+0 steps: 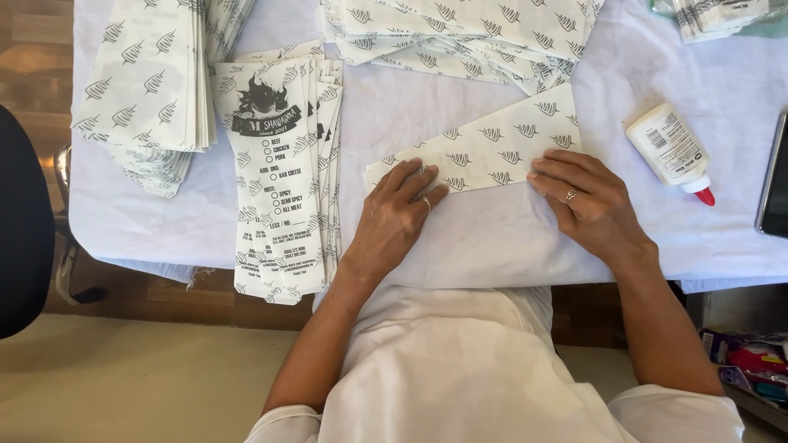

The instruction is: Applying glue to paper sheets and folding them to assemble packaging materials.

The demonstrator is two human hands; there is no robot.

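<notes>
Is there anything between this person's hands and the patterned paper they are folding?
Nothing visible. The left hand and the right hand both lie flat on the folded paper sheet. The glue bottle lies off to the right, apart from them.

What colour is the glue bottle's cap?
Red, on the white plastic glue bottle lying right of the hands; head view.

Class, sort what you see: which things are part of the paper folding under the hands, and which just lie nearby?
In use: left hand, right hand, patterned paper sheet.
Lying about: glue bottle, printed bag stack, dark screen.
</notes>
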